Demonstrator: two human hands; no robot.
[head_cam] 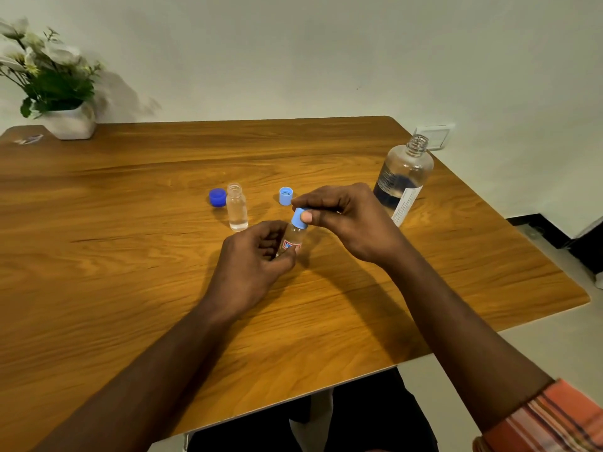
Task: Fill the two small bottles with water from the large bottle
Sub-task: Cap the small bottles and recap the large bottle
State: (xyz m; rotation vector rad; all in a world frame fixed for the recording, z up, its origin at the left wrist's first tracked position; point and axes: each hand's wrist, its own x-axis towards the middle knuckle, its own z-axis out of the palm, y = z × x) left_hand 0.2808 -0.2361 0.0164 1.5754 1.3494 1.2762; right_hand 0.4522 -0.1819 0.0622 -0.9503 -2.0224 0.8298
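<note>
At the middle of the table (130,243), our left hand (257,259) is gripping a small labelled bottle (294,240) around its body while our right hand (349,220) is pinching its pale blue cap (297,217). We are judging it light, rigid, perhaps slippery; fingers are hiding its level.

No lettering can be read: the small bottle (291,243) carries a red-and-blue label and the large bottle (404,172) a white printed one, both too blurred to make out.

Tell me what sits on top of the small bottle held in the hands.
A light blue cap, pinched by the right hand; the left hand holds the labelled bottle. The cap hides the neck.
</note>
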